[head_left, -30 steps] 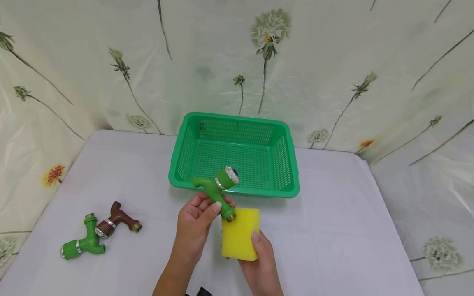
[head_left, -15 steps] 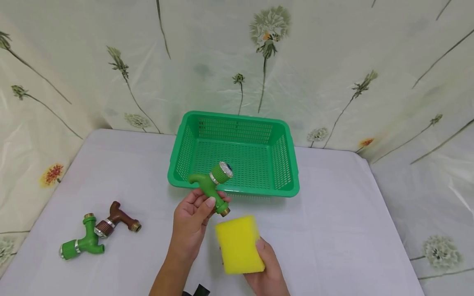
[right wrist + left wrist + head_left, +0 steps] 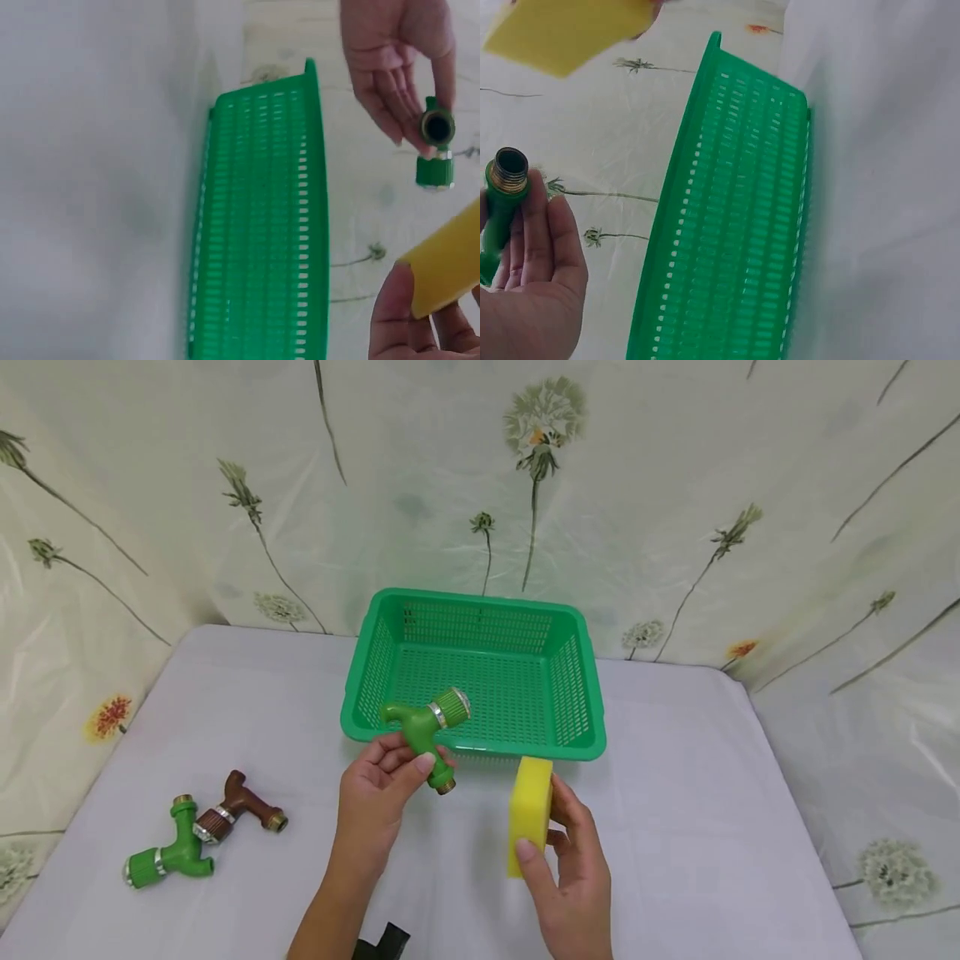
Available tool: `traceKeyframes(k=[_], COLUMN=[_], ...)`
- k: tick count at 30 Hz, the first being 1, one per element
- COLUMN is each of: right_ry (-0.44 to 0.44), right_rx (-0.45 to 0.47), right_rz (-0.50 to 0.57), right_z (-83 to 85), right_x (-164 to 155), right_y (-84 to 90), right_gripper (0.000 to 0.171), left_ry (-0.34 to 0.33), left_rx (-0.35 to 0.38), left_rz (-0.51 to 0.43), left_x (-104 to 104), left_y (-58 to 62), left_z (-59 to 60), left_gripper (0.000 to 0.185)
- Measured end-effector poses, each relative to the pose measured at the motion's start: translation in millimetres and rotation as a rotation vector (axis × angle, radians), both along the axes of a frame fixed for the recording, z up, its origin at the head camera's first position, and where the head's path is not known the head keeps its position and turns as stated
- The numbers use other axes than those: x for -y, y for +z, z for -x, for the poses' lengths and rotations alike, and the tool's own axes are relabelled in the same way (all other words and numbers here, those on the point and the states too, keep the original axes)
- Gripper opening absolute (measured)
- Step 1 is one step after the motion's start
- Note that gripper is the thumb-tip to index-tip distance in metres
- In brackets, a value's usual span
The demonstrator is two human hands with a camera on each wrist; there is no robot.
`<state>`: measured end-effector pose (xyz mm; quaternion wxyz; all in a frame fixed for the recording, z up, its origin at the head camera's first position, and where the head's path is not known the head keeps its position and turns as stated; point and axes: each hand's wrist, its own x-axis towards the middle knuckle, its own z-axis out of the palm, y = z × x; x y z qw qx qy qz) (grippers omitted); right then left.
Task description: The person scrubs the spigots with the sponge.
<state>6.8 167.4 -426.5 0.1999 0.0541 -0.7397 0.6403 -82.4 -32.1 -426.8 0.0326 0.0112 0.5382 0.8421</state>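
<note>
My left hand [image 3: 378, 793] grips a green tap [image 3: 422, 727] by its stem, in front of the basket's near rim. Its brass threaded end points down and towards me, and the ribbed knob with a silver band is up at the right. In the left wrist view the tap's threaded opening [image 3: 511, 163] faces the camera. My right hand [image 3: 573, 877] holds a yellow sponge [image 3: 531, 814] between thumb and fingers, turned so a narrow side shows in the head view. Sponge and tap are apart. In the right wrist view the sponge [image 3: 450, 262] is partly cut off.
A green plastic basket [image 3: 480, 750] stands at the back of the white-covered table [image 3: 690, 827]. At the left lie another green tap [image 3: 178, 852] and a brown tap [image 3: 238, 802], close together. A black object [image 3: 384, 941] shows at the bottom edge. Flower-printed sheeting hangs behind.
My right hand has moved the sponge away from the tap to the right and turned it edge-on. My left hand has shifted slightly left with the tap, and its knob has turned.
</note>
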Motion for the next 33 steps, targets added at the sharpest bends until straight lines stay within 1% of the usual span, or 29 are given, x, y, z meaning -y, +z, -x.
traceKeyframes(k=[2, 3, 5, 7, 9, 12, 16, 19, 21, 25, 30, 33], right_ry=[-0.027, -0.038, -0.052, -0.063, -0.075, -0.081, -0.087, -0.095, -0.099, -0.099, -0.105, -0.128], right_rx=[-0.055, -0.068, -0.057, -0.016, 0.033, 0.081, 0.135, 0.183, 0.207, 0.236, 0.237, 0.233], right_rz=[-0.067, -0.094, -0.115, -0.116, -0.117, -0.119, -0.112, -0.103, -0.098, -0.083, -0.073, -0.080], right_z=[-0.5, -0.8, -2.2, -4.4, -7.3, -11.8, -16.5, -19.7, -21.5, -23.7, -25.4, -26.7], right_x=[-2.8, -4.1, -6.4, -7.9, -8.8, -9.6, -12.9, -16.5, -18.6, -21.1, -24.3, -27.0], right_y=[-5.0, -7.0, -9.8, -13.3, -16.4, -20.0, -19.9, -19.8, -19.7, -18.9, -18.2, -18.3], right_gripper=[0.075, 0.077, 0.078, 0.079, 0.079, 0.078, 0.076, 0.074, 0.073, 0.071, 0.071, 0.072], left_ry=[-0.003, -0.006, -0.022, -0.048, -0.079, -0.129, -0.179, -0.198, -0.207, -0.232, -0.249, -0.249], left_rx=[0.016, 0.029, 0.047, 0.058, 0.053, 0.033, 0.037, 0.059, 0.072, 0.075, 0.062, 0.055], left_rz=[0.044, 0.076, 0.152, 0.246, 0.352, 0.517, 0.779, 0.934, 0.994, 1.045, 1.111, 1.169], left_x=[3.0, 4.5, 7.5, 11.2, 15.6, 24.7, 36.4, 38.2, 35.3, 24.5, 13.7, 8.5], left_y=[3.5, 5.9, 11.1, 16.5, 21.7, 26.1, 25.8, 22.5, 20.4, 17.4, 14.6, 11.9], left_z=[5.4, 8.8, 17.4, 28.8, 41.7, 63.4, 88.3, 100.4, 105.9, 113.4, 120.3, 123.9], left_gripper=[0.033, 0.034, 0.038, 0.044, 0.050, 0.058, 0.061, 0.058, 0.055, 0.052, 0.051, 0.051])
